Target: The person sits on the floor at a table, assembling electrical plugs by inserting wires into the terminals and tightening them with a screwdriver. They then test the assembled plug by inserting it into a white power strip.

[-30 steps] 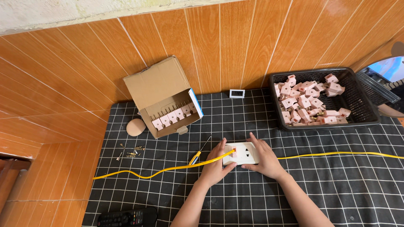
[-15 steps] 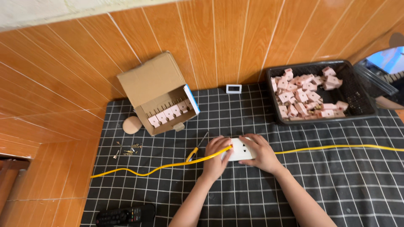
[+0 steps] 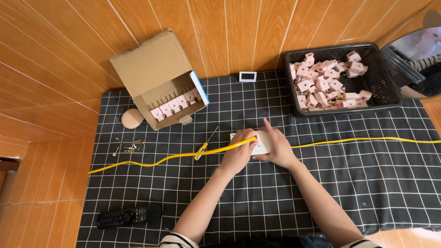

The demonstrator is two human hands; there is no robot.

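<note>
Pinning small white plastic block (image 3: 262, 143) on mat (image 3: 367, 183): left hand (image 3: 238, 157) and right hand (image 3: 275, 148) both clamped on it; likely light, rigid; grip sides.

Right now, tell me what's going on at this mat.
A person kneels at a black checked mat, both hands on a small white socket block. The left hand presses a yellow cable against it; the right hand steadies the block. A yellow-handled screwdriver lies beside them. An open cardboard box and a black basket both hold pinkish parts.
</note>
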